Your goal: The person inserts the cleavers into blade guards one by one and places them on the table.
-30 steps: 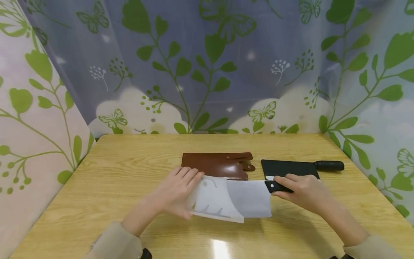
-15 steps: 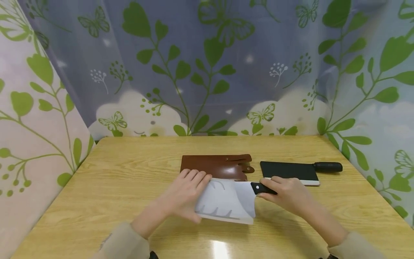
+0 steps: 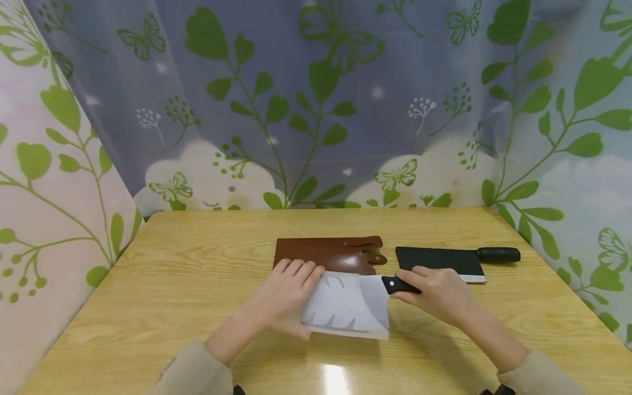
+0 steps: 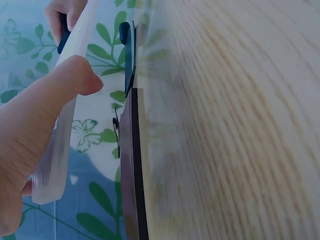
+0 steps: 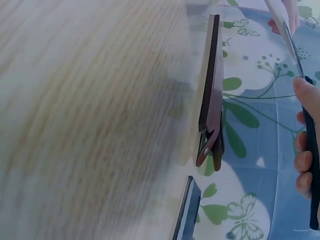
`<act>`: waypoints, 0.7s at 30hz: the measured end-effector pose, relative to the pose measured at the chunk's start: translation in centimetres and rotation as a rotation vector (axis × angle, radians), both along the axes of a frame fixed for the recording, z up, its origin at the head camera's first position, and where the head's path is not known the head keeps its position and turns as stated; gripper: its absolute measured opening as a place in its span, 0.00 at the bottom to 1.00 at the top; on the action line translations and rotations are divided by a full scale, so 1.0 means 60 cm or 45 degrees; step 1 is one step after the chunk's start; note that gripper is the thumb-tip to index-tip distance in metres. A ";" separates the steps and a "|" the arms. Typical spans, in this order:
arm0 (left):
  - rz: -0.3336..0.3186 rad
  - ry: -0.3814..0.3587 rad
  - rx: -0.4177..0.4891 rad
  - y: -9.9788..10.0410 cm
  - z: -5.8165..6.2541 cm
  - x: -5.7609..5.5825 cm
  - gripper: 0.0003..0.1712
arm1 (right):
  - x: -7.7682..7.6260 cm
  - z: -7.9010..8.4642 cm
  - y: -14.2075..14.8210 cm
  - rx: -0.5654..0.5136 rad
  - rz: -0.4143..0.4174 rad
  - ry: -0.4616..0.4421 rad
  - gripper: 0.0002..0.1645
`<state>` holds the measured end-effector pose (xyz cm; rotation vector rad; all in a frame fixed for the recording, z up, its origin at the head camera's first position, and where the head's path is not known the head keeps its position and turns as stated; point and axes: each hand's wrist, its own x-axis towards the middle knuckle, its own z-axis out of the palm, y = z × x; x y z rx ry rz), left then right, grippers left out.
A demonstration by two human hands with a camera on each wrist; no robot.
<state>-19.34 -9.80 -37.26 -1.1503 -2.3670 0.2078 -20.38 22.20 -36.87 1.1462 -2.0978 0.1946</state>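
My left hand (image 3: pixel 286 299) grips the closed end of a whitish, see-through blade cover (image 3: pixel 338 310), thumb on the near side and fingers over the top. Inside the cover sits most of the blade of a cleaver (image 3: pixel 373 292); a curved strip of bare steel shows beside the handle. My right hand (image 3: pixel 441 293) holds the cleaver's black handle (image 5: pixel 314 170), fingers curled round it in the right wrist view. Cover and cleaver are raised above the tabletop, as the left wrist view (image 4: pixel 67 125) of the cover shows.
Behind the cover, a brown leather sheath (image 3: pixel 321 252) with strap ends lies flat on the wooden table (image 3: pixel 197 241). To its right lies a second cleaver (image 3: pixel 439 260) with a dark blade, pale edge and black handle. A leaf-patterned curtain (image 3: pixel 276 137) hangs behind the table.
The right hand has moved left, sliding the cleaver's blade deeper into the cover, while the left hand shifted slightly right. Over the last half second both hands have barely moved.
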 end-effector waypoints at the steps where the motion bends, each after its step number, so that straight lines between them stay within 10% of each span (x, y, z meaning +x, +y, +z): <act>1: 0.010 -0.009 -0.013 0.001 0.000 0.001 0.64 | -0.001 -0.001 0.001 -0.001 -0.001 -0.008 0.34; 21: 0.162 -0.229 -0.207 0.082 -0.009 0.028 0.62 | 0.005 -0.021 0.080 0.126 -0.028 -0.350 0.19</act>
